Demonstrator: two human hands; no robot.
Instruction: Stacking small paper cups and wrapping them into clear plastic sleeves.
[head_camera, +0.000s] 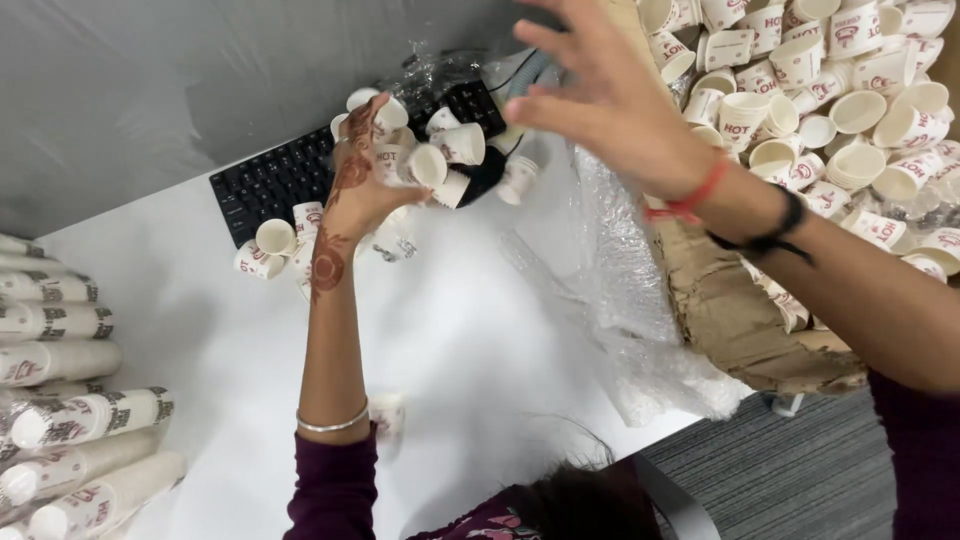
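My left hand (362, 178) reaches out over the white table (200, 330) and rests on a loose heap of small white paper cups (440, 155) with red print, its fingers closing around a cup. My right hand (605, 95) hovers higher up, fingers spread, holding nothing, between that heap and a torn cardboard box (740, 320) full of the same cups (850, 90). A few single cups (272, 240) lie left of my left wrist.
A black keyboard (270, 180) lies under the heap at the table's back edge. Sleeved stacks of cups (70, 420) lie on their sides at the left. Clear plastic wrap (620, 300) spills from the box. Grey carpet (800, 470) shows at lower right.
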